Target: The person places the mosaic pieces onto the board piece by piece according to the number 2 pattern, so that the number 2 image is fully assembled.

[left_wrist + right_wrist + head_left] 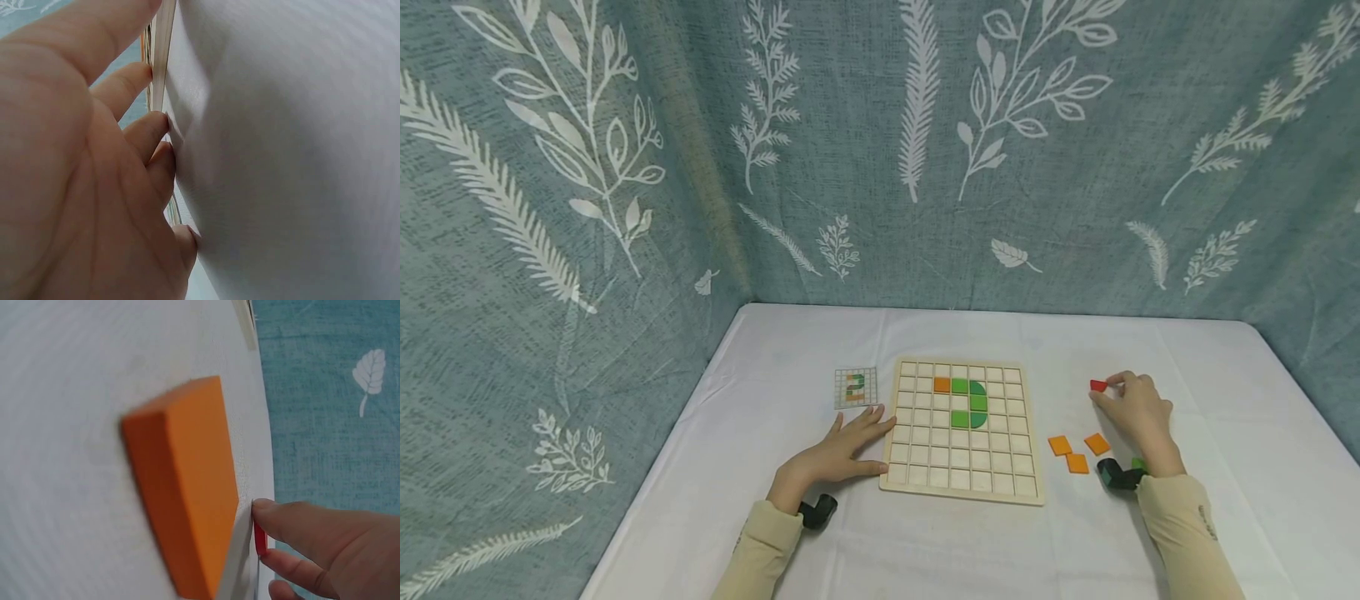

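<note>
Pinching the red piece [1097, 386] right of the board [940, 457], my right hand [1138, 411] wants a light edge grip; my left hand [842, 450], fingers spread against the board's left side, should press gently.

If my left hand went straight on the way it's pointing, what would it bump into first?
The wooden board. The left hand points at its left edge, and the fingertips seem to touch it, though depth is hard to judge.
</note>
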Demonstrator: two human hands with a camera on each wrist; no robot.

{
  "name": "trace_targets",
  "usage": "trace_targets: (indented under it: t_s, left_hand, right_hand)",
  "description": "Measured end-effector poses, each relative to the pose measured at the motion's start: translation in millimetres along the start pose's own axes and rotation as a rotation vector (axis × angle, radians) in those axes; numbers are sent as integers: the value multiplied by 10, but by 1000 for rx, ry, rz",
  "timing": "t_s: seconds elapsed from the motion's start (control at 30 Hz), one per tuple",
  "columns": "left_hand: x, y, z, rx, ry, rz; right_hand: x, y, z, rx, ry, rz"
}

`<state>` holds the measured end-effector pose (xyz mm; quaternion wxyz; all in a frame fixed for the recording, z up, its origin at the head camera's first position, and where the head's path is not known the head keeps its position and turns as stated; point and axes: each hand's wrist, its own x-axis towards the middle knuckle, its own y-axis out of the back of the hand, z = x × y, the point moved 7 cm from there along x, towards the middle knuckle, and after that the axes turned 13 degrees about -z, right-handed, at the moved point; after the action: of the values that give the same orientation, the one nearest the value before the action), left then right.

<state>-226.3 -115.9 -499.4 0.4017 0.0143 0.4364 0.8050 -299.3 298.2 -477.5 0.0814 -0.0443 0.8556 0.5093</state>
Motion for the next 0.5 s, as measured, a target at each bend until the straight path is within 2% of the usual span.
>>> trace_targets:
  t_s: [0.5]
  left_hand:
    - [3, -7, 9, 3, -2, 1]
  right_hand:
    - [18, 1, -107, 2, 79, 23]
